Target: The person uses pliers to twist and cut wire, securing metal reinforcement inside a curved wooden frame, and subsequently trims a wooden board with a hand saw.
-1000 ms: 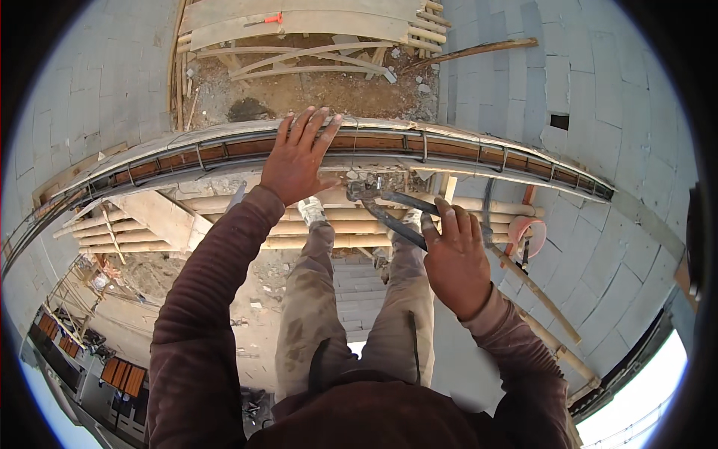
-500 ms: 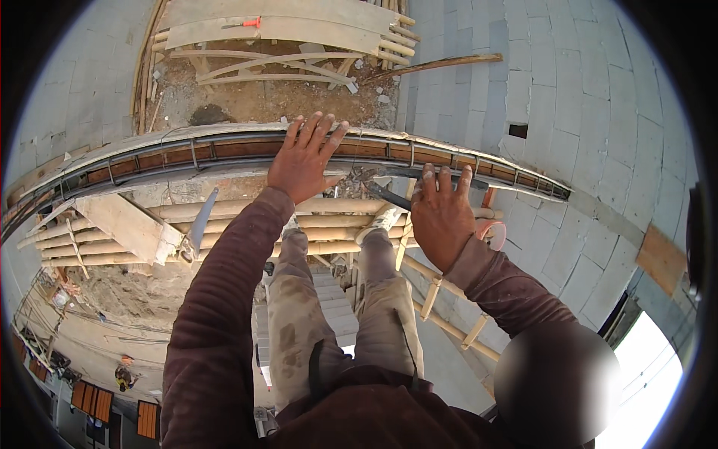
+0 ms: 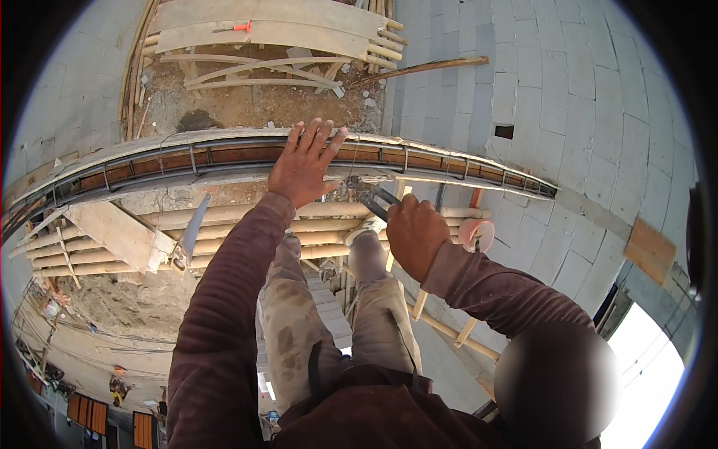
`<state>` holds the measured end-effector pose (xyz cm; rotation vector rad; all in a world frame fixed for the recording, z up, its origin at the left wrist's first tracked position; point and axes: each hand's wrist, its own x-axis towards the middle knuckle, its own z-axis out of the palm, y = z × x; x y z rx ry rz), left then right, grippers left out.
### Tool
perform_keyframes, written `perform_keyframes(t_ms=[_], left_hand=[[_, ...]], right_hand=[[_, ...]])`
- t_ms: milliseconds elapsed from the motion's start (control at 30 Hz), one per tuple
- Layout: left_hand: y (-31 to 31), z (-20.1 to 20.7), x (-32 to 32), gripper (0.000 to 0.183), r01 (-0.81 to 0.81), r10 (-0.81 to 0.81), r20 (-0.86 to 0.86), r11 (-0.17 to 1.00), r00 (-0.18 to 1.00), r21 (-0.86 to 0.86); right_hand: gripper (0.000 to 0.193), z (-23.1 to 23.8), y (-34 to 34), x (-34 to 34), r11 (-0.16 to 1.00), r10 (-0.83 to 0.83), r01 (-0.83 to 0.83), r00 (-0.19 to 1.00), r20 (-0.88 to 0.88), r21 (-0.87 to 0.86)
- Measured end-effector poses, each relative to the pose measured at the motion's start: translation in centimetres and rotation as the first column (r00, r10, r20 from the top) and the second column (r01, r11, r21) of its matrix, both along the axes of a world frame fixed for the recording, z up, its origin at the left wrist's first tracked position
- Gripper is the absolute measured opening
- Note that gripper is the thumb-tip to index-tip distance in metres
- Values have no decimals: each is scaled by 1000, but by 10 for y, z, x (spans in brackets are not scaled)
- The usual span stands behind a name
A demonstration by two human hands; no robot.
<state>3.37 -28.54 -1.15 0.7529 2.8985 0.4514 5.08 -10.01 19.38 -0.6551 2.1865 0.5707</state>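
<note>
A long narrow wooden formwork (image 3: pixel 224 176) crosses in front of me, with a steel rebar cage (image 3: pixel 434 159) lying inside it. My left hand (image 3: pixel 305 170) rests palm down across the formwork with its fingers spread, holding nothing. Close to its thumb, at the near board, is the head of dark long-handled pincers (image 3: pixel 376 197). My right hand (image 3: pixel 416 233) is closed round the pincers' handles, which now lie near each other. What the jaws bite on is too small to make out.
Bamboo poles (image 3: pixel 321 224) form a scaffold under my feet, high above the ground. A handsaw (image 3: pixel 196 227) stands left of my left forearm, by a slanted board (image 3: pixel 120 232). A pink bucket (image 3: pixel 479 233) is beyond my right wrist. Grey block wall (image 3: pixel 561 97) rises at right.
The pincers' handles have come together, from wide apart. My right hand has gone from stretched fingers over the upper handle to a closed grip, nearer to me and leftward. My left hand stays put.
</note>
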Motion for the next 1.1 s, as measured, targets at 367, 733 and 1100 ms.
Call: perform_keyframes(t_ms=[367, 733, 1100], left_hand=[[22, 13, -13, 113, 91, -92, 16, 992, 996, 85], [24, 8, -18, 114, 82, -90, 42, 982, 995, 173], [24, 5, -20, 108, 99, -99, -7, 986, 995, 134]], right_hand=[[30, -29, 51, 55, 746, -601, 629, 777, 188, -217], [13, -39, 37, 85, 686, -639, 636, 759, 126, -353], [29, -46, 45, 89, -436, -436, 895, -302, 848, 94]])
